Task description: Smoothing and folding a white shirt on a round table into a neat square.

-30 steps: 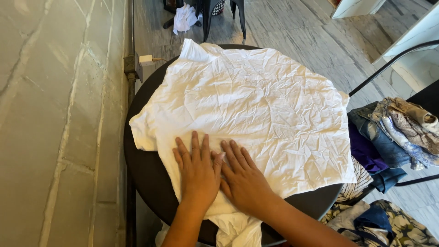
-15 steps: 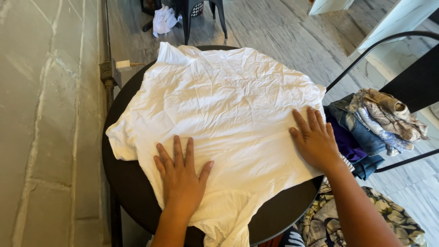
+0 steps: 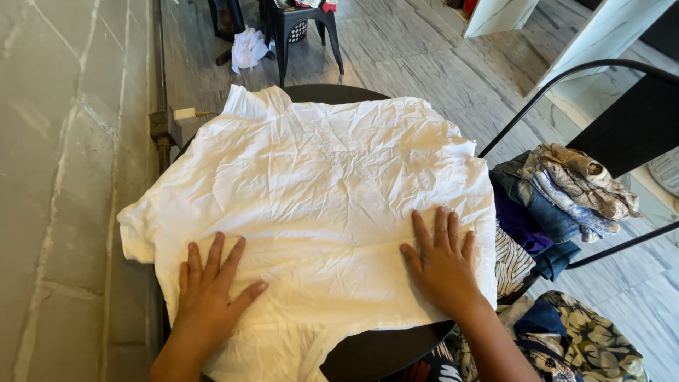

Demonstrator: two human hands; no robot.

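While a second ago side by side at the table's (image 3: 382, 350) near edge, now spread well apart: left hand (image 3: 209, 297) flat near the shirt's (image 3: 318, 191) left edge, right hand (image 3: 442, 265) flat at its right edge. Fingers splayed, gripping nothing. Creases pressed outward.

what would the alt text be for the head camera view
Two bare hands, left hand and right hand, press flat and spread apart on a wrinkled white shirt laid over a round black table. A pile of folded clothes sits on a black chair at right.
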